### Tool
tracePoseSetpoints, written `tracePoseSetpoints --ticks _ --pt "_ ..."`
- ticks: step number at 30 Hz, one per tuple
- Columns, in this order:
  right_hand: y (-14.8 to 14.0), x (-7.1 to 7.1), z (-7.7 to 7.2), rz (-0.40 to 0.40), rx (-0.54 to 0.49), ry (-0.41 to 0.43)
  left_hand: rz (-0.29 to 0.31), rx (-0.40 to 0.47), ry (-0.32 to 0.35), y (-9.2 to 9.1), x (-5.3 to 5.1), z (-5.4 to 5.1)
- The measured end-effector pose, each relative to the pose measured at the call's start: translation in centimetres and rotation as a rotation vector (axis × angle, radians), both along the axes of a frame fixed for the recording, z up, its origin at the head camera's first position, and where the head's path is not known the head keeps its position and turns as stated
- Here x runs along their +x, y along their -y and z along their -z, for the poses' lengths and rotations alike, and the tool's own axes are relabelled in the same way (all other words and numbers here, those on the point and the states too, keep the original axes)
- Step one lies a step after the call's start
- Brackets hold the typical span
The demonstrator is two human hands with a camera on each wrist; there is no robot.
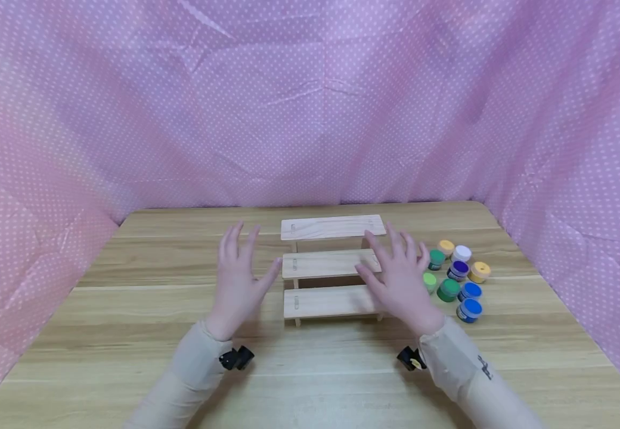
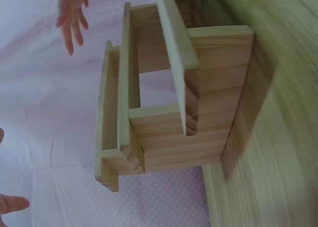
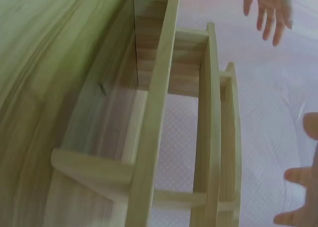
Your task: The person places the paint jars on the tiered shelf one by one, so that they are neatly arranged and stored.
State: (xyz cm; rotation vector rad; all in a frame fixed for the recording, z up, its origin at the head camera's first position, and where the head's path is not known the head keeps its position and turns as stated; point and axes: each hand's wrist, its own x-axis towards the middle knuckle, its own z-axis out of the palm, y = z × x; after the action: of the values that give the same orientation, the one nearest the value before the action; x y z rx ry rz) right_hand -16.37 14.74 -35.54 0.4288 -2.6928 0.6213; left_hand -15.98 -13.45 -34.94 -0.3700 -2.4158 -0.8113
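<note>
A pale wooden three-step rack (image 1: 331, 301) stands on the table, its boards stepped one behind another. Left of it hovers my left hand (image 1: 237, 283), fingers spread and holding nothing. Over the right ends of the lower boards my right hand (image 1: 403, 283) is raised, fingers also spread and nothing gripped. In the left wrist view the rack (image 2: 184, 142) shows from its end, with the right hand (image 2: 73, 21) beyond it. The right wrist view shows the rack's long boards (image 3: 154, 117) and the left hand (image 3: 270, 11) across from them.
Several small paint pots with blue (image 1: 469, 310), green (image 1: 449, 289), yellow (image 1: 479, 271), purple and white lids stand right of the rack, close beside the right hand. A pink dotted cloth (image 1: 310, 119) hangs behind the wooden table (image 1: 127, 310) and along its sides.
</note>
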Motion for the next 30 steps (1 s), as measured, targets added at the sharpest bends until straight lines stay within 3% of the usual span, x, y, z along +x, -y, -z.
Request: tracePoseSetpoints --ticks 5,9,13,19,22,30 --pt "-1.4 -0.2 -0.4 -0.067 -0.139 -0.028 0.061 0.209 0.161 0.3 -0.3 -0.6" --pt "-2.7 -0.2 -0.6 -0.097 -0.246 -0.037 0.115 0.351 0.303 0.5 -0.9 -0.5" --pt "-4.3 -0.2 -0.6 -0.121 -0.323 -0.03 0.135 0.465 0.414 0.6 -1.7 0.1" --pt "-7.2 -0.1 -0.4 -0.181 -0.332 -0.024 0.12 0.595 0.6 0.8 -2.7 1.8" --pt "-8.9 0.2 -0.3 -0.181 -0.32 -0.025 0.127 0.642 0.657 0.7 -3.1 2.5" --pt "-12.9 1.0 -0.4 -0.135 -0.313 0.001 0.183 0.684 0.704 -0.1 -3.6 3.8"
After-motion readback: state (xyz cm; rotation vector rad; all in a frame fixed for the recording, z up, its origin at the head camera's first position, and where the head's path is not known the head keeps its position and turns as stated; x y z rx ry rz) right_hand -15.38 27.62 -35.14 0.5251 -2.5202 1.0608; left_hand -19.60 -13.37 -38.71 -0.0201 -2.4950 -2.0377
